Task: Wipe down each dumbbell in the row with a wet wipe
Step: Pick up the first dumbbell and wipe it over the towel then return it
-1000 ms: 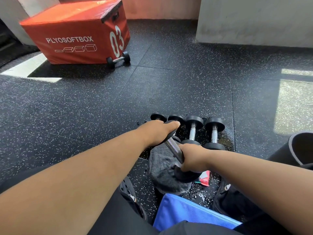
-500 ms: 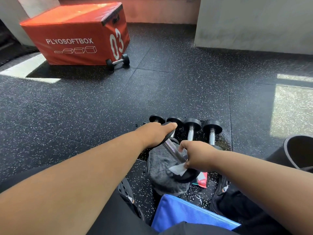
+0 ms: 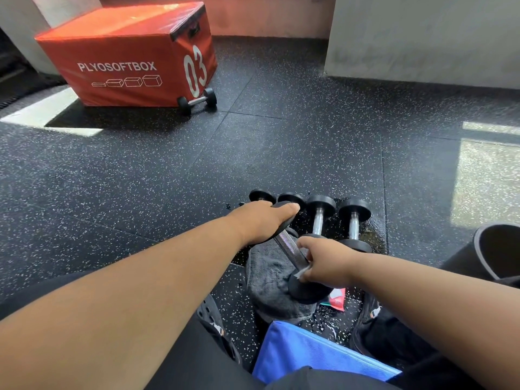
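At far left, a lone dumbbell is seen against the red box. The tilted dumbbell is held over a grey towel: its upper head is covered by the left hand (fingers together, curled over it). A white wipe is pinched on the handle by the right hand. 2 more dumbbells are standing just behind.

Both bare forearms reach forward and inward from the lower corners. The left hand lies palm down, thumb stretched forward, fingers curled over the far black rubber head of a tilted chrome-handled dumbbell. The right hand pinches a crumpled white wet wipe against the handle's lower end.
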The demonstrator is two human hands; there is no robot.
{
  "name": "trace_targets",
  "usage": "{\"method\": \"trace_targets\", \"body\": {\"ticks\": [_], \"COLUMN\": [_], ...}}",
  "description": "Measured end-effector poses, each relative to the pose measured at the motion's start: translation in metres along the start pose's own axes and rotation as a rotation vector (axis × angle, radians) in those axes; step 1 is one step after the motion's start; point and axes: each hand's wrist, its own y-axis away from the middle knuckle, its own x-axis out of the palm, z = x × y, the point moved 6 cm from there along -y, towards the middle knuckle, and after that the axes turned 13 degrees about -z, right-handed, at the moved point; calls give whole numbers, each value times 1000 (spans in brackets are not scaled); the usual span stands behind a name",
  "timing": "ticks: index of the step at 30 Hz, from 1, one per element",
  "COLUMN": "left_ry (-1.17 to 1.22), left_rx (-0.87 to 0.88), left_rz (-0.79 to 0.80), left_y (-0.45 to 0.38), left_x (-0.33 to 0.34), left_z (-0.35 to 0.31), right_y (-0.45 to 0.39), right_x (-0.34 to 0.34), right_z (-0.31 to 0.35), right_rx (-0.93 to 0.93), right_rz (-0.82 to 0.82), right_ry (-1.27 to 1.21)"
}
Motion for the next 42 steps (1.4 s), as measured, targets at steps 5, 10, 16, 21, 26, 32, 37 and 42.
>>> {"method": "trace_targets", "body": {"ticks": [5,10,16,21,26,32,37,42], "left_ry": [4,56,76,97,118,126,129,185], "left_rx": [10,-4,3,-17,-76,-70,66,176], "left_rz": [8,6,48,80,125,200,214,216], "left_y": [1,3,5,0,1,4,10,12], "left_x": [3,5,-1,0,-3,-3,-7,-2], "left_z": [-5,-8,-11,-4,4,7,0,-5], "right_y": [-7,-8,-6,-6,-6,-6,-14,-1], "right_x": [6,9,6,6,-7,-27,-22,-6], "right_z": [-1,2,3,4,4,-7,-17,10], "right_rx": [-10,-26,-33,0,20,78,194,144], "right_rz": [41,66,2,-49,36,50,-33,102], "right_ry": [31,20,9,66,84,-176,-387,-437]}}
